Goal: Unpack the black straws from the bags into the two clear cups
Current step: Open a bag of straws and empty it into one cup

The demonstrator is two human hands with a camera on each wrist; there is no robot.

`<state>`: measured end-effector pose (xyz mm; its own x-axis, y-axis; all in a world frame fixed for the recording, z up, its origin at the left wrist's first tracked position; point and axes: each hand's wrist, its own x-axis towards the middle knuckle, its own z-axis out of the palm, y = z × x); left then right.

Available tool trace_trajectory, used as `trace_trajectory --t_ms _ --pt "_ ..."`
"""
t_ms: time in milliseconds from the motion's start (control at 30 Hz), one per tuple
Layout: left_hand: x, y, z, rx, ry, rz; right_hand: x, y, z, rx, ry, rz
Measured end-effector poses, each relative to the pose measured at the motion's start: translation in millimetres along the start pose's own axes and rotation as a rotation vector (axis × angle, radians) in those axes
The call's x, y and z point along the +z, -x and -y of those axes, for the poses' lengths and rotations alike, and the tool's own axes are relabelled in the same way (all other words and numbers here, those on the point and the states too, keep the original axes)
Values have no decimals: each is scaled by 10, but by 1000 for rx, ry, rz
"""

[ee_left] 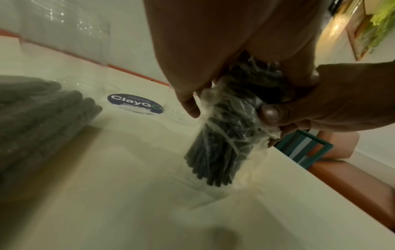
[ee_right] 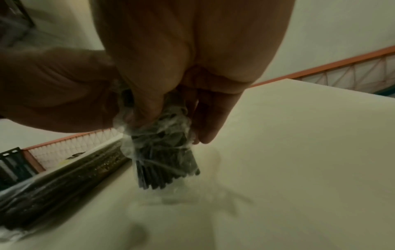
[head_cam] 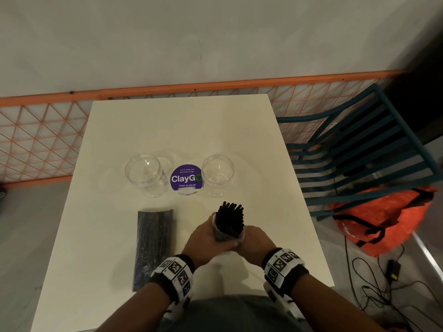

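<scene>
Both hands hold one clear bag of black straws [head_cam: 230,221] upright above the table's near middle. My left hand [head_cam: 208,238] grips it from the left and my right hand [head_cam: 251,237] from the right. Bare straw ends stick out of the bag's top. In the left wrist view the wrapped bundle [ee_left: 226,142] hangs below the fingers, its lower end just over the table; the right wrist view shows the same bundle [ee_right: 164,157]. A second, full bag of straws [head_cam: 153,245] lies flat on the left. Two empty clear cups [head_cam: 145,174] [head_cam: 217,174] stand further back.
A round purple ClayGo sticker [head_cam: 186,179] lies between the cups on the white table [head_cam: 182,130]. A teal slatted chair [head_cam: 354,149] and an orange bag [head_cam: 383,219] are to the right. An orange mesh fence [head_cam: 43,135] runs behind.
</scene>
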<state>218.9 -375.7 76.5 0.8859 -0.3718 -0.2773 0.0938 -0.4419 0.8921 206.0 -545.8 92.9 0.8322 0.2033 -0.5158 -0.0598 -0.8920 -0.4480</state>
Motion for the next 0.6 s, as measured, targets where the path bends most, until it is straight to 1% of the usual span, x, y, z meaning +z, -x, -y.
trace_trajectory --t_ms 100,167,233,267,300,433,500,533,600 --pt "-59 -5 -51 -16 118 -37 -93 27 114 -19 57 -59" --pt "-88 -18 -43 -31 169 -34 -162 51 149 -86 84 -72" --pt "-101 -42 -22 -45 240 -53 -217 58 154 -172 -8 -6" --pt "-112 -47 -19 -50 280 -85 -223 47 144 -194 -69 17" --pt "-117 -49 -20 -53 309 -119 -225 40 132 -206 -121 11" --pt "-143 -70 -124 -36 325 -164 -165 61 130 -183 -187 -85" --pt "-196 -82 -178 -41 393 -177 -193 109 155 -143 -226 -147" --pt "-245 -91 -208 -52 453 -172 -220 135 152 -116 -298 -175" --pt "-354 -115 -246 -58 601 -114 -296 190 120 -93 -486 -230"
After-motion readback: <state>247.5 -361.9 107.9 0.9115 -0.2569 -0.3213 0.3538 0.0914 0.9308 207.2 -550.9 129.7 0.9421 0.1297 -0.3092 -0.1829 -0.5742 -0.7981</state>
